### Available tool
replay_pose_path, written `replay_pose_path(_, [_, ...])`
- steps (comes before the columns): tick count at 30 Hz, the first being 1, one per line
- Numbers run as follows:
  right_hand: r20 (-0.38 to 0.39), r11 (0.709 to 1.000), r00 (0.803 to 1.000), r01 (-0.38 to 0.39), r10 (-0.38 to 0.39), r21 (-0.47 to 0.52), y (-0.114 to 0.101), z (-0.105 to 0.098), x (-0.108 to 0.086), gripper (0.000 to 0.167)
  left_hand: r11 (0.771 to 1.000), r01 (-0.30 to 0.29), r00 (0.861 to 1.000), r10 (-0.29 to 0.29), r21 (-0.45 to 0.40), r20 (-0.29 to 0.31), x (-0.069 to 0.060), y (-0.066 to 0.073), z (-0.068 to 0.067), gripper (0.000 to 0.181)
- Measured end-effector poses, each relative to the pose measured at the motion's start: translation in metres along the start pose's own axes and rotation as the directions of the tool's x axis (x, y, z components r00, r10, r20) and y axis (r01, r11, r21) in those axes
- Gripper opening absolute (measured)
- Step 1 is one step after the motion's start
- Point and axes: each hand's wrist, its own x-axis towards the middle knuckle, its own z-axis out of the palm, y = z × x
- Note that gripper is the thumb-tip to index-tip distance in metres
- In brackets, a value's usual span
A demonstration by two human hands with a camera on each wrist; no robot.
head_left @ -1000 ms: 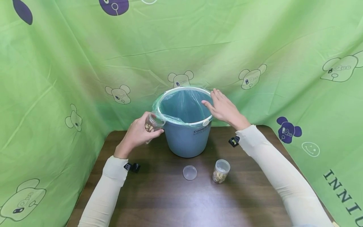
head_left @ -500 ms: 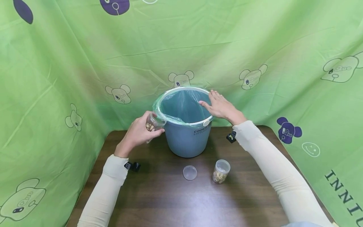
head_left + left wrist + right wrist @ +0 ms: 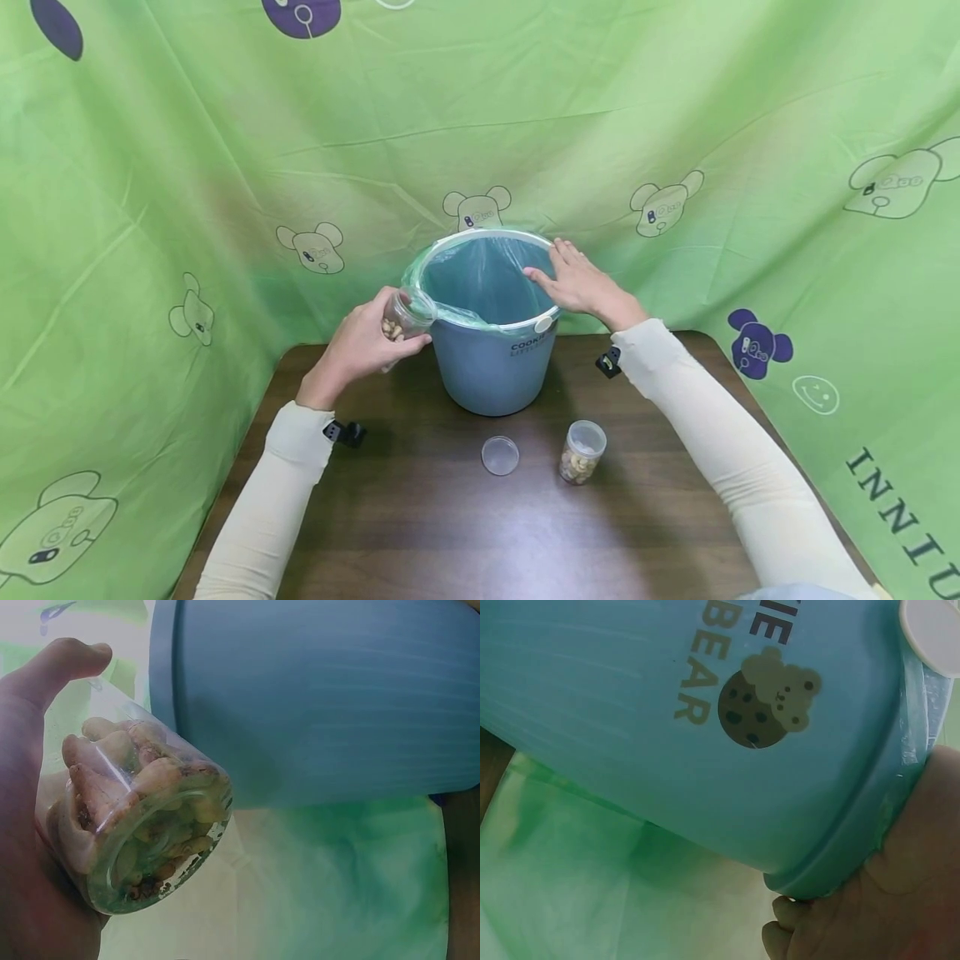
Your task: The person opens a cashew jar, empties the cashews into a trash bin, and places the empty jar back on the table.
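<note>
My left hand (image 3: 360,342) grips a clear plastic jar (image 3: 150,802) partly filled with pale nuts (image 3: 161,776). The jar tilts, its mouth close to the left rim of a blue bin (image 3: 491,375). In the left wrist view, nuts lie gathered toward the jar's base, beside the bin's wall. On the opposite side, my right hand (image 3: 581,287) rests at the bin's rim with fingers mostly straight and thumb over the opening. A thin green bag (image 3: 480,275) lines the bin and folds over its white rim.
A second clear jar of nuts (image 3: 581,454) stands upright on the brown table (image 3: 420,517), right of a round clear lid (image 3: 500,456) lying flat. Green cloth (image 3: 585,108) with printed bears hangs behind and at both sides.
My right hand has shifted slightly left against the bin's rim. The left hand and its jar have barely moved; the nuts stay inside.
</note>
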Motion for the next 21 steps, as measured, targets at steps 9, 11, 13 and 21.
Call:
replay_pose_path(9, [-0.007,1.0,1.0,-0.017,0.017,0.006,0.0,0.0009,-0.0014,0.093,1.0,-0.005,1.0,0.004,0.012,0.006,0.0039,0.0007,-0.0054,0.063])
replay_pose_path(11, [-0.007,1.0,1.0,-0.02,0.02,0.006,-0.0006,0.0018,-0.0017,0.093,1.0,-0.001,1.0,0.0,0.013,0.01,0.0037,-0.0001,-0.0057,0.064])
replay_pose_path(13, [-0.005,1.0,1.0,-0.023,0.023,0.007,-0.0009,0.0024,-0.002,0.093,1.0,0.002,1.0,-0.002,0.016,0.016,0.0042,-0.0002,-0.0062,0.064])
replay_pose_path(21, [-0.012,0.999,0.999,-0.032,0.032,0.005,0.0014,0.0048,-0.0004,0.094,0.999,0.013,0.998,-0.016,0.042,0.053,0.0093,0.0004,-0.0103,0.065])
